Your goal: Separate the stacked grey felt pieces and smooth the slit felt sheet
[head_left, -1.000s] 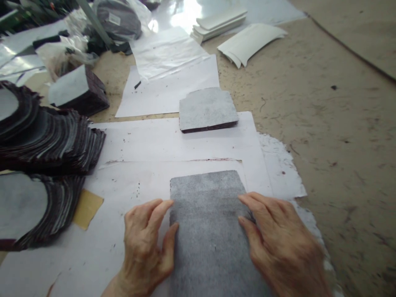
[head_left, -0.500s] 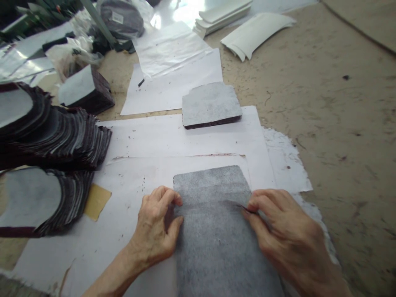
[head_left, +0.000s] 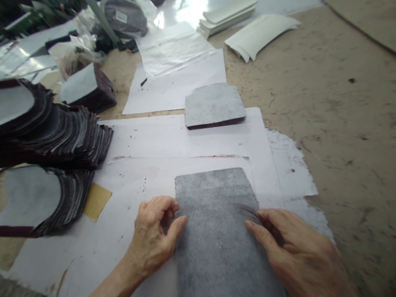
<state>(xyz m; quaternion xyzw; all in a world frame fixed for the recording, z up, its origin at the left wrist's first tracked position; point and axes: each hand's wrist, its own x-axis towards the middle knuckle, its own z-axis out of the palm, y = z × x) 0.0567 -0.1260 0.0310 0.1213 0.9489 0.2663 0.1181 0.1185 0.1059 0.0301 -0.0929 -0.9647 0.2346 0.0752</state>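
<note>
A grey, felt-like fabric panel [head_left: 216,243] lies lengthwise in front of me, its near end running out of view. At its left edge my left hand [head_left: 161,235] holds the border between a bent forefinger and the thumb, the thumb tip resting on top. My right hand [head_left: 291,243] has the right edge between thumb and fingers, where the fabric lifts into small dark creases. Whether a single layer or more lies under my fingertips I cannot tell. Beyond the panel sits a small stack of pale grey pieces [head_left: 215,105] with dark edges.
White paper sheets [head_left: 148,138] cover the tan table. Tall stacks of dark-edged pieces [head_left: 77,136] stand at the left, near a yellow scrap [head_left: 97,202] and a block-like bundle [head_left: 88,88]. Curved white sheets [head_left: 260,35] and a plastic bag [head_left: 76,53] lie further back.
My right hand has slid down and rightward along the panel's edge, its thumb and forefinger a little further apart. The dark raised edge there now shows as creases. My left hand has barely shifted.
</note>
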